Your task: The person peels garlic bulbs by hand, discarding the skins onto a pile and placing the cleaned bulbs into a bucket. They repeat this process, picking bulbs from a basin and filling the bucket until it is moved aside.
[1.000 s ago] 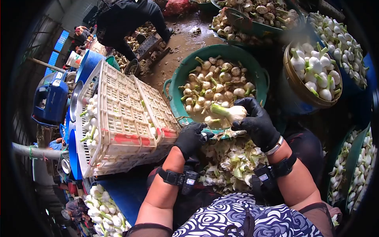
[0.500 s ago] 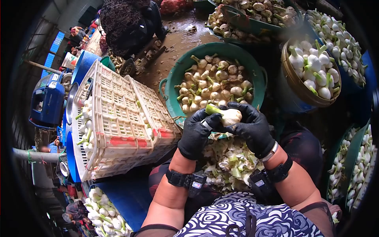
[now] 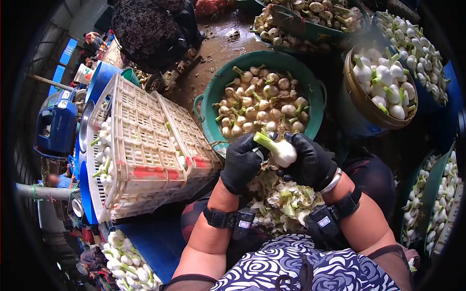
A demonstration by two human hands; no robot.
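A white garlic bulb with a short green stem is held between both my hands, over a heap of peelings. My left hand, in a black glove, is closed on the stem side. On the other side, the gloved fingers of my right hand press against the bulb. The loose skins and leaf scraps lie just below, between my knees. Beyond my hands stands a green tub of unpeeled, dirty garlic bulbs.
White plastic crates with peeled garlic stand at the left. A bucket of clean bulbs is at the right, with more filled tubs beside it. A person in dark clothes bends at the upper left.
The garlic bulb has turned in my hands: its root end has swung downward and the stem points up-left. It shows a cleaner, whiter side. My right-hand fingers have shifted on it.
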